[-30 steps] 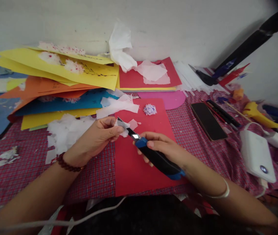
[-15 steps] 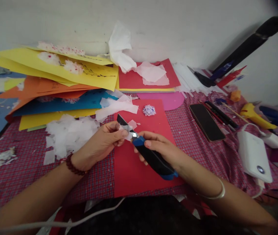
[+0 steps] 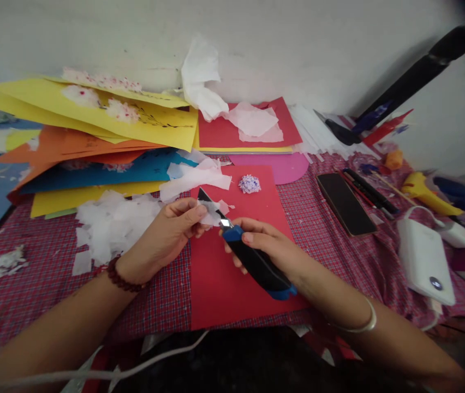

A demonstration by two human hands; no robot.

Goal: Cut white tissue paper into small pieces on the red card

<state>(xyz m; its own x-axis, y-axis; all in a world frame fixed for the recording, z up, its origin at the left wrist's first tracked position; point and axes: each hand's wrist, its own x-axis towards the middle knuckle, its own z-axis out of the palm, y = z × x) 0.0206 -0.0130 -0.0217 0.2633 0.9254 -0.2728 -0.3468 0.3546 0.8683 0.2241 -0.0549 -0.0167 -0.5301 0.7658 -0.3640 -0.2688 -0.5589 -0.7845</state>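
My right hand (image 3: pixel 265 240) grips scissors (image 3: pixel 259 270) with a black and blue handle, the thumb lying across it. The dark blade points up and to the left. Between thumb and fingertips, my left hand (image 3: pixel 179 221) pinches a small piece of thin white tissue paper (image 3: pixel 212 214), which overlaps the blade. Both hands are above a red sheet (image 3: pixel 232 289). A round clump of white paper with purple specks (image 3: pixel 249 184) sits on that sheet, beyond the blade tip. Left of my left hand lies a heap of white tissue pieces (image 3: pixel 109 224).
Yellow, orange and blue sheets with paper flowers (image 3: pixel 167 117) are stacked at the back left. A phone (image 3: pixel 345 204), pens (image 3: pixel 371 191), a white power bank (image 3: pixel 427 262) and a yellow glue gun (image 3: pixel 429 194) lie on the right. A checkered cloth (image 3: pixel 48 273) covers the table.
My left hand has shifted slightly left with the tissue piece, and more of the tissue shows along the blade. My right hand and the scissors have barely moved.
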